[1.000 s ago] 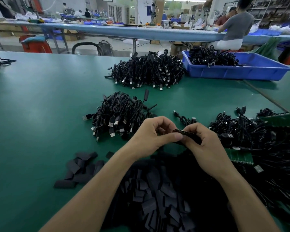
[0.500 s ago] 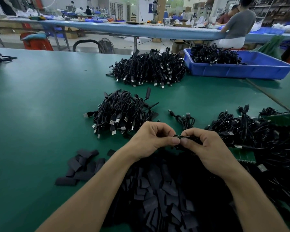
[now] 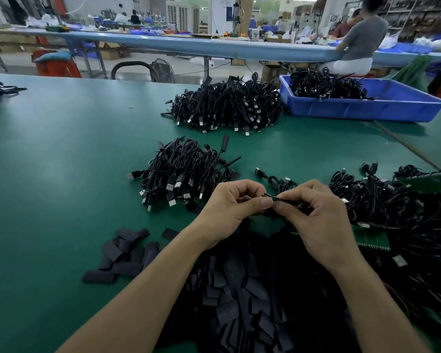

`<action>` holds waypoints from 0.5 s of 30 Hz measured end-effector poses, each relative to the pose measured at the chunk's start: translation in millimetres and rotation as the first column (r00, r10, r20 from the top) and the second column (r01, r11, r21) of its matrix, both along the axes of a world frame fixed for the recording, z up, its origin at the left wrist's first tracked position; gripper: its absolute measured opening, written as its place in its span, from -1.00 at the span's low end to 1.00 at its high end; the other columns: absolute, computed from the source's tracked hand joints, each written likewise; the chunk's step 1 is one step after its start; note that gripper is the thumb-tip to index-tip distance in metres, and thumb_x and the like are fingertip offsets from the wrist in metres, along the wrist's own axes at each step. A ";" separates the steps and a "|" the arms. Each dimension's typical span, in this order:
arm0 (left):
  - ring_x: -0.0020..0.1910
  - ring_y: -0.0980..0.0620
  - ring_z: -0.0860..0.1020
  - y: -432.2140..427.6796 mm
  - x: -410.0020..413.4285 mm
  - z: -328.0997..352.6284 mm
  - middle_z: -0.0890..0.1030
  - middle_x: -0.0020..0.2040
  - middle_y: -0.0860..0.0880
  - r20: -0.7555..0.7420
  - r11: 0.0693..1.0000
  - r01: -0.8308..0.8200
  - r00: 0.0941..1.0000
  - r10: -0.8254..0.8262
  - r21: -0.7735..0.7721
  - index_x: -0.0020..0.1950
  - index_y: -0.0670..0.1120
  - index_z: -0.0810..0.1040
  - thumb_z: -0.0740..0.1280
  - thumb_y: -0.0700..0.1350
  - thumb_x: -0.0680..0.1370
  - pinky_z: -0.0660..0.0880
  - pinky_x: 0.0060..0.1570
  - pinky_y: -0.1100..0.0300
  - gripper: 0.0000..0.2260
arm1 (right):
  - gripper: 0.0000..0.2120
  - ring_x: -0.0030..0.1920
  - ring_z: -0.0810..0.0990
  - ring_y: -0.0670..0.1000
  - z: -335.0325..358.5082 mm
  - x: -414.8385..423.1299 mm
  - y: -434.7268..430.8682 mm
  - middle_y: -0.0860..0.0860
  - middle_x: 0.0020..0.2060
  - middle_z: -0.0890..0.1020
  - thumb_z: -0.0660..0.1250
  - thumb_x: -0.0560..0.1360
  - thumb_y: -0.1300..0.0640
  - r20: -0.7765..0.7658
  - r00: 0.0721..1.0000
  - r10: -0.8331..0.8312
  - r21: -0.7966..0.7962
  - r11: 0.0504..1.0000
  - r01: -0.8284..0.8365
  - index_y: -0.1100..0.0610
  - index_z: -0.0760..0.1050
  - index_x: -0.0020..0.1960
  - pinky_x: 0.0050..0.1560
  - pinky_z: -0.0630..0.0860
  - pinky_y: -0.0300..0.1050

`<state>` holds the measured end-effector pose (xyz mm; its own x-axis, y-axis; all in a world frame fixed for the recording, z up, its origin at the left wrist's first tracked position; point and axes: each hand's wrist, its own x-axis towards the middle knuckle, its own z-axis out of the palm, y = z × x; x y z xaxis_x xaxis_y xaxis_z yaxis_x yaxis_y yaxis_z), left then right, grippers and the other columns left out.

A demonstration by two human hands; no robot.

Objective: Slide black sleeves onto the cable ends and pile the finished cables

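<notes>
Pinching cable end [image 3: 281, 199] w/ left hand [image 3: 232, 207] & right hand [image 3: 316, 220], both curled tight on it, just above table [image 3: 61, 161], near cable pile [image 3: 186, 171]. Covered yet? Can't tell. Best to keep end straight, push slow, no bending. Loose sleeves [image 3: 239, 289] heaped under hands. Blue bin [image 3: 367, 112] at back right: more cables inside.

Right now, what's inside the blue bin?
A tangle of black cables fills the left end of the blue bin, heaped above its rim. The near wall hides the floor, so whatever lies low at the right end cannot be seen.
</notes>
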<state>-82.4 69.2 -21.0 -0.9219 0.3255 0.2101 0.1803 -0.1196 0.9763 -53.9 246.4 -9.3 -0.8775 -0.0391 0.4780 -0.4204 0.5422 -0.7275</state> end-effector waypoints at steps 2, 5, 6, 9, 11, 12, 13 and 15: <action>-0.31 0.17 0.51 -2.0 0.0 1.9 0.58 -0.32 0.09 0.050 0.996 0.052 0.997 -0.056 0.074 -0.23 0.00 0.64 0.49 -0.11 0.43 0.51 -0.19 0.36 -0.94 | -0.95 -0.08 0.55 0.03 3.5 -1.0 -0.6 -0.08 -0.18 0.56 0.45 0.40 -0.05 0.073 0.994 0.086 -0.063 0.995 -0.082 -0.20 0.60 -0.17 -0.04 0.46 -0.17; -0.26 0.16 0.57 -3.7 -0.9 4.1 0.61 -0.27 0.08 0.153 0.977 0.094 0.980 -0.124 0.191 -0.24 0.03 0.69 0.48 -0.09 0.45 0.60 -0.13 0.25 -0.93 | -1.00 -0.15 0.56 -0.04 6.4 -4.8 1.4 -0.06 -0.18 0.58 0.42 0.43 -0.03 0.109 0.985 0.132 -0.168 0.979 -0.112 -0.13 0.61 -0.16 -0.07 0.49 -0.24; -0.25 0.15 0.58 -3.2 -1.1 4.9 0.62 -0.26 0.07 0.166 0.976 0.065 0.981 -0.101 0.208 -0.24 0.04 0.69 0.47 -0.06 0.43 0.61 -0.13 0.21 -0.94 | -0.94 -0.18 0.54 -0.10 5.5 -6.8 2.7 -0.06 -0.18 0.58 0.45 0.44 0.02 0.102 0.991 0.089 -0.191 0.979 -0.068 -0.13 0.61 -0.16 -0.09 0.48 -0.31; -0.17 0.11 0.64 0.2 -1.7 7.1 0.68 -0.21 0.03 0.119 0.972 -0.099 0.990 0.075 0.212 -0.20 0.03 0.64 0.43 -0.02 0.41 0.61 -0.03 0.12 -0.96 | -0.76 -0.24 0.49 -0.24 3.5 -9.7 4.1 -0.08 -0.21 0.54 0.54 0.41 0.09 0.000 0.990 -0.142 -0.128 0.982 0.141 -0.22 0.55 -0.19 -0.18 0.40 -0.45; -0.10 0.06 0.65 4.1 -1.7 9.0 0.71 -0.17 -0.02 0.044 0.962 -0.173 0.985 0.167 0.211 -0.11 -0.04 0.56 0.39 -0.08 0.50 0.61 0.05 0.10 -0.94 | -0.74 -0.24 0.48 -0.26 4.6 -9.9 1.0 -0.10 -0.25 0.50 0.56 0.40 0.12 -0.086 0.964 -0.253 -0.071 0.966 0.247 -0.18 0.54 -0.21 -0.20 0.35 -0.52; -0.08 0.03 0.66 6.1 -1.1 10.4 0.72 -0.15 -0.04 0.013 0.957 -0.188 0.982 0.189 0.220 -0.08 -0.07 0.53 0.36 -0.13 0.56 0.61 0.07 0.09 -0.95 | -0.78 -0.25 0.48 -0.25 5.8 -9.8 -1.4 -0.11 -0.27 0.48 0.56 0.40 0.14 -0.129 0.948 -0.292 -0.046 0.956 0.289 -0.12 0.56 -0.20 -0.19 0.33 -0.54; -0.08 0.01 0.67 8.0 0.0 11.8 0.72 -0.15 -0.06 -0.016 0.954 -0.199 0.978 0.207 0.223 -0.06 -0.09 0.50 0.33 -0.18 0.60 0.62 0.06 0.09 -0.95 | -0.85 -0.27 0.48 -0.22 7.5 -10.4 -3.1 -0.10 -0.28 0.47 0.55 0.42 0.14 -0.169 0.930 -0.327 -0.030 0.945 0.327 -0.04 0.60 -0.16 -0.18 0.33 -0.56; -0.11 -0.02 0.68 11.2 2.5 14.9 0.70 -0.17 -0.07 -0.085 0.951 -0.236 0.963 0.257 0.200 -0.06 -0.12 0.46 0.29 -0.25 0.63 0.63 0.02 0.09 -0.91 | -0.90 -0.29 0.54 -0.16 11.5 -14.6 -2.9 -0.03 -0.26 0.51 0.50 0.48 0.09 -0.169 0.906 -0.387 -0.080 0.922 0.379 0.05 0.59 -0.12 -0.14 0.44 -0.47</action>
